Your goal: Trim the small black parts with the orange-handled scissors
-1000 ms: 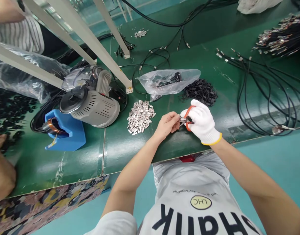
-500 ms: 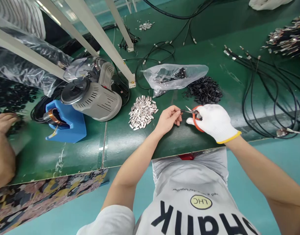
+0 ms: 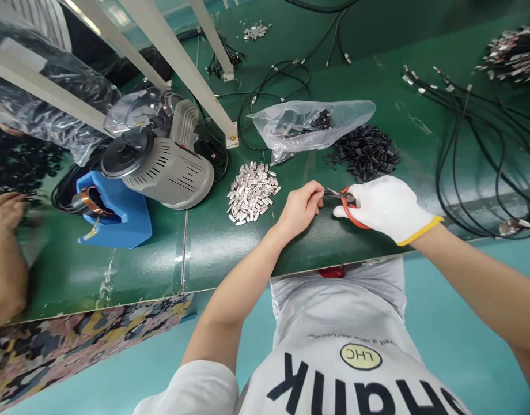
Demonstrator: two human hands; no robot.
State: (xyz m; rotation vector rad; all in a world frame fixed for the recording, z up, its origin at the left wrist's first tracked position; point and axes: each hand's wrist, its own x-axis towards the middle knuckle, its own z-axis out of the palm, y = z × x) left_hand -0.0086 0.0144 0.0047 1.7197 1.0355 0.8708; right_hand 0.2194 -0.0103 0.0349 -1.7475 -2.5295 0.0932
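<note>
My bare left hand (image 3: 300, 208) is closed in a pinch, its fingertips against the jaws of a pair of pliers. The small black piece in that pinch is mostly hidden now. My right hand (image 3: 383, 208), in a white glove with a yellow cuff, wraps the orange-red handles of the pliers (image 3: 349, 206), whose jaws point left. Behind my right hand lies a heap of small black plastic parts (image 3: 368, 153). To the left of my left hand is a pile of small silver metal connector shells (image 3: 253, 193). A clear plastic bag (image 3: 310, 129) with black parts lies beyond both hands.
A grey machine (image 3: 165, 173) and a blue tape dispenser (image 3: 118, 213) stand on the left, near a white metal post (image 3: 191, 80). Black cables (image 3: 476, 132) are coiled on the right. At the far left, another person's hand (image 3: 6, 216) rests by black parts.
The plier jaws, apart and beside the black piece earlier, now meet my left fingertips and look more closed. The view has shifted slightly.
</note>
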